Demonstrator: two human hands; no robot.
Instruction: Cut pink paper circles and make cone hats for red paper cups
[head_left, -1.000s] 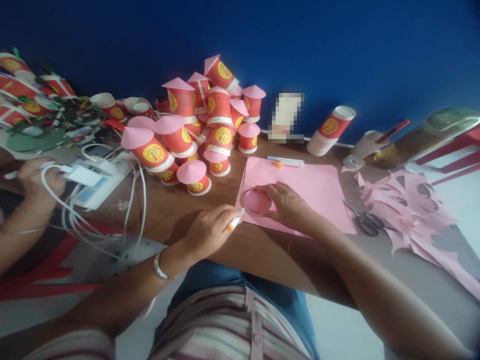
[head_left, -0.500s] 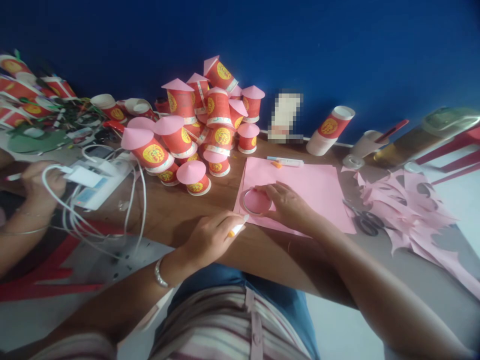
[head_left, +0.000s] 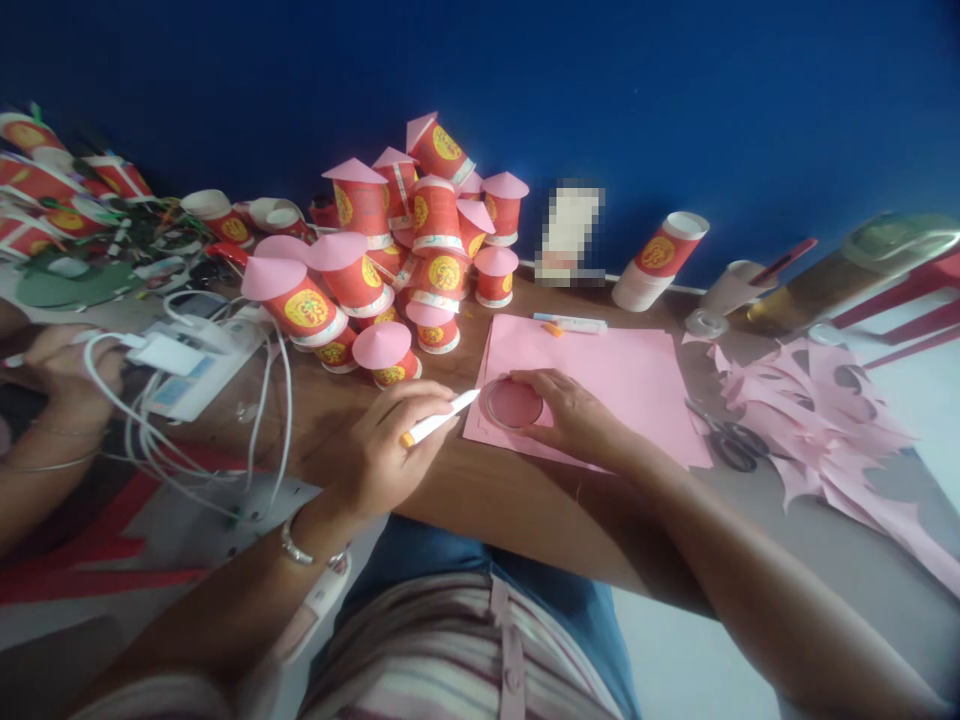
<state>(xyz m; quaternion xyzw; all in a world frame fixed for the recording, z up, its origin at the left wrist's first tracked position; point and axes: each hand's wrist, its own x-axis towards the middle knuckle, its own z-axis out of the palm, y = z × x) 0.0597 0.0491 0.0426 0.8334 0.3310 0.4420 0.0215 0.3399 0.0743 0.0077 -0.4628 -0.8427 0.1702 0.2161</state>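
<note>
- Your left hand (head_left: 401, 440): fingers curled, pinching a white marker (head_left: 433, 425) with a yellow-orange end. Narrow end points up and right, at the ring's left side; can't tell if it touches anything.
- Your right hand (head_left: 576, 412): partly curled — fingers at the ring's top right, thumb low, holding it against the paper.
- Ring (head_left: 486, 405): lies flat on the pink sheets (head_left: 622, 375), near their left front corner. Pink shows through its middle.
- Sheets: loosely stacked on the brown table (head_left: 330, 430) in front of you, edges not lined up. A pale, blue-ended pen (head_left: 581, 324) and a small orange piece (head_left: 553, 329) lie at their far edge.
- Right of the sheets: dark-handled scissors (head_left: 735, 447) just beside, then a heap of pink scraps (head_left: 817, 410).
- Left of the sheets: piled red cups (head_left: 441, 270), many with pink cone tops — some upright, some tilted.
- Farther left: white power strip (head_left: 176, 390) with looping cables; another person's hand (head_left: 71, 370) beside it.
</note>
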